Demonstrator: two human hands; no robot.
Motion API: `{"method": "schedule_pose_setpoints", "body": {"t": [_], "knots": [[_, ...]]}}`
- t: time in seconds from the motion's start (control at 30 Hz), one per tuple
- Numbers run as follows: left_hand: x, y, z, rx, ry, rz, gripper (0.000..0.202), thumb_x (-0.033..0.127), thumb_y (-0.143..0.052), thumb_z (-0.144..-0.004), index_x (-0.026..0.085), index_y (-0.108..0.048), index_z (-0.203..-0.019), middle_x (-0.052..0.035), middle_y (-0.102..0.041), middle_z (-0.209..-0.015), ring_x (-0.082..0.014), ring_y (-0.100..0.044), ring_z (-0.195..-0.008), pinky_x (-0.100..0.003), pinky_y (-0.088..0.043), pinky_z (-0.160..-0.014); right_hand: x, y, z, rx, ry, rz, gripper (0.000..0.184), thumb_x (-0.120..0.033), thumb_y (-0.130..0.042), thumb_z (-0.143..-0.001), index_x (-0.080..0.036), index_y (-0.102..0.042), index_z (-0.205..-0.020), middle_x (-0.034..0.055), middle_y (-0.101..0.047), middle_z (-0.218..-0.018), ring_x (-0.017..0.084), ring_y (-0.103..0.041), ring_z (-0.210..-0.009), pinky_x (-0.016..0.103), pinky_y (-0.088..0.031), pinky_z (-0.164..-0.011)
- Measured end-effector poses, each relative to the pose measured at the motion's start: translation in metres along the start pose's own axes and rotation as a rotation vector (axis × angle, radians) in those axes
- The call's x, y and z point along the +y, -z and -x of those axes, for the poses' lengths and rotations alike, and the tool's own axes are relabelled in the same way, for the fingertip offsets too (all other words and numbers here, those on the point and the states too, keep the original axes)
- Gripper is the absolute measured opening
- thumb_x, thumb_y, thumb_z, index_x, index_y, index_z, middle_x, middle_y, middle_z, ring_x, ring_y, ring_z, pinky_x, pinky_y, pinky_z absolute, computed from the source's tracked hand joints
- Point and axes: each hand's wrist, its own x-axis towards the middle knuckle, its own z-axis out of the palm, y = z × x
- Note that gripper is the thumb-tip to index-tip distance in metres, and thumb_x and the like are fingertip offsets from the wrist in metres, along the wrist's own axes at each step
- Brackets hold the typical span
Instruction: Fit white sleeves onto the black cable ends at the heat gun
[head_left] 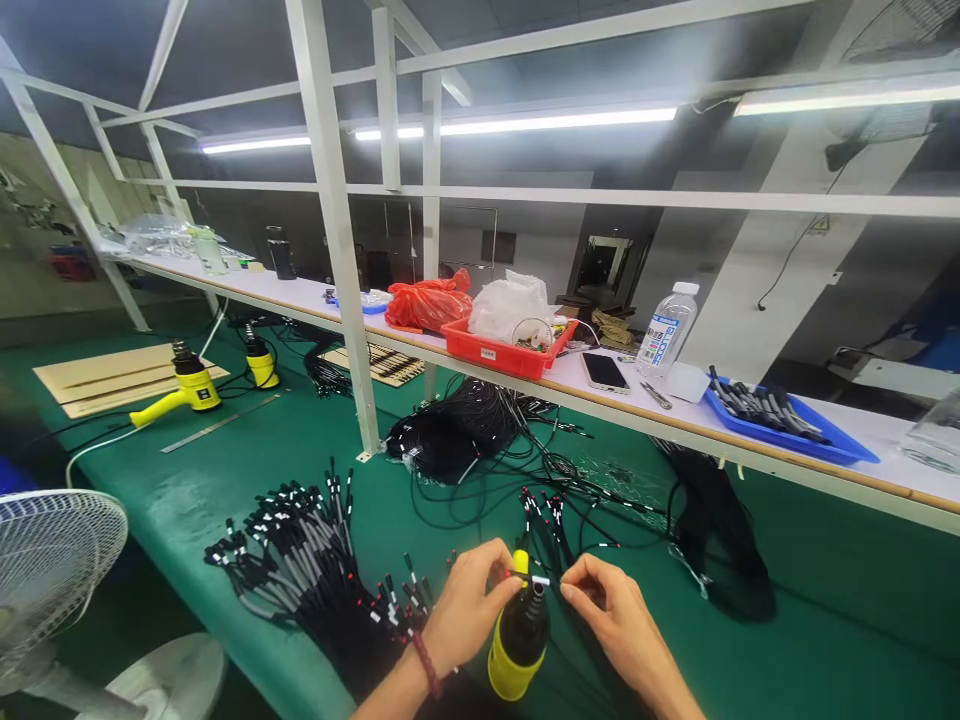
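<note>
Between my two hands a thin black cable (pixel 538 580) with a white sleeve and a red tip is stretched out sideways. My left hand (pixel 466 607), with a beaded bracelet at the wrist, pinches its red-tipped end. On the other side my right hand (pixel 616 612) is closed in a pinch on the cable just past the white sleeve. Directly below stands a yellow and black heat gun (pixel 517 660), nozzle up, close under the white sleeve. A large bundle of black cables (pixel 300 570) with grey and white sleeves lies left of my left hand. Red-tipped cables (pixel 546 515) lie beyond the heat gun.
Coiled black cables (pixel 457 430) lie under a raised shelf (pixel 637 405) on the green bench (pixel 840 640). On the shelf are a red tray (pixel 495 355), phone (pixel 604 372), bottle (pixel 667 330) and blue tray (pixel 840 445). Another heat gun (pixel 195 385) and a fan (pixel 52 570) are left.
</note>
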Motion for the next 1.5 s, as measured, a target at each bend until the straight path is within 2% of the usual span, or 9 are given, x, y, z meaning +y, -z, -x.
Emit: {"method": "schedule_pose_setpoints", "body": {"t": [0.27,0.4,0.57,0.73,0.93,1.0,1.2,1.4,1.5], "knots": [[-0.003,-0.001,-0.001,-0.094,0.008,-0.157,0.043,0.039,-0.028,-0.098,0.020,-0.055,-0.070,-0.0001,-0.061,-0.070,-0.0192,-0.053,-0.077,-0.028,-0.036,-0.074,0.000,0.003,0.001,-0.006,-0.015,-0.035,0.022,-0.035,-0.051,-0.081,-0.019,-0.056,-0.067,-0.0016,-0.056,-0.063,0.015,-0.050,-0.061,0.025,-0.036,-0.058],[-0.005,-0.002,-0.002,-0.065,0.008,-0.116,0.039,0.039,-0.035,-0.095,0.020,-0.056,-0.069,0.0003,-0.062,-0.071,-0.0185,-0.053,-0.078,-0.027,-0.036,-0.074,0.000,0.002,0.001,0.014,-0.026,-0.037,0.021,-0.035,-0.052,-0.080,-0.019,-0.057,-0.067,-0.0016,-0.056,-0.063,0.015,-0.050,-0.060,0.024,-0.037,-0.057],[-0.005,0.001,0.000,-0.014,-0.003,-0.002,0.020,0.036,-0.048,-0.089,0.021,-0.058,-0.080,0.0008,-0.064,-0.084,-0.0187,-0.053,-0.084,-0.027,-0.037,-0.076,0.005,-0.003,0.000,0.067,-0.022,-0.061,0.016,-0.031,-0.057,-0.076,-0.019,-0.058,-0.066,-0.0013,-0.059,-0.062,0.015,-0.052,-0.060,0.024,-0.039,-0.057],[-0.007,-0.001,0.002,0.000,-0.032,0.038,0.009,0.028,-0.050,-0.087,0.021,-0.056,-0.086,0.0007,-0.062,-0.088,-0.0185,-0.053,-0.086,-0.028,-0.038,-0.079,0.003,-0.002,0.000,0.073,-0.055,-0.054,0.013,-0.031,-0.060,-0.074,-0.019,-0.063,-0.070,0.0002,-0.063,-0.065,0.017,-0.056,-0.062,0.025,-0.041,-0.058],[-0.013,-0.007,0.000,-0.002,-0.055,-0.113,0.038,0.038,-0.032,-0.097,0.020,-0.051,-0.069,-0.0008,-0.058,-0.074,-0.0197,-0.053,-0.080,-0.032,-0.037,-0.079,0.001,0.001,0.001,-0.010,-0.058,0.005,0.025,-0.035,-0.052,-0.082,-0.019,-0.065,-0.068,-0.0002,-0.062,-0.061,0.017,-0.056,-0.060,0.024,-0.037,-0.055],[-0.013,-0.007,-0.001,-0.001,-0.051,-0.113,0.037,0.038,-0.033,-0.096,0.020,-0.051,-0.068,-0.0009,-0.058,-0.074,-0.0199,-0.053,-0.080,-0.032,-0.037,-0.080,0.001,0.001,0.002,-0.021,-0.047,0.009,0.026,-0.035,-0.050,-0.083,-0.019,-0.064,-0.068,-0.0005,-0.061,-0.061,0.016,-0.055,-0.059,0.024,-0.036,-0.055],[-0.006,-0.002,0.001,0.030,-0.090,-0.013,0.012,0.030,-0.046,-0.090,0.021,-0.052,-0.084,-0.0003,-0.060,-0.089,-0.0190,-0.053,-0.092,-0.031,-0.037,-0.088,-0.003,0.000,0.002,0.025,-0.010,0.033,0.019,-0.031,-0.054,-0.080,-0.019,-0.061,-0.067,-0.0011,-0.060,-0.063,0.015,-0.052,-0.060,0.024,-0.035,-0.055],[-0.011,-0.008,0.002,0.028,-0.053,-0.137,0.041,0.039,-0.029,-0.096,0.021,-0.048,-0.065,-0.0006,-0.057,-0.069,-0.0198,-0.053,-0.078,-0.033,-0.037,-0.083,-0.001,-0.002,0.005,-0.046,-0.035,-0.011,0.029,-0.037,-0.049,-0.085,-0.019,-0.062,-0.066,0.0000,-0.061,-0.061,0.015,-0.054,-0.059,0.024,-0.037,-0.055],[-0.014,-0.009,0.002,0.038,-0.054,-0.117,0.040,0.039,-0.032,-0.096,0.021,-0.048,-0.065,-0.0006,-0.057,-0.070,-0.0198,-0.053,-0.079,-0.034,-0.037,-0.084,-0.001,-0.003,0.006,-0.053,-0.039,-0.033,0.032,-0.038,-0.047,-0.087,-0.018,-0.061,-0.066,-0.0005,-0.060,-0.060,0.015,-0.054,-0.058,0.023,-0.037,-0.054]]}}
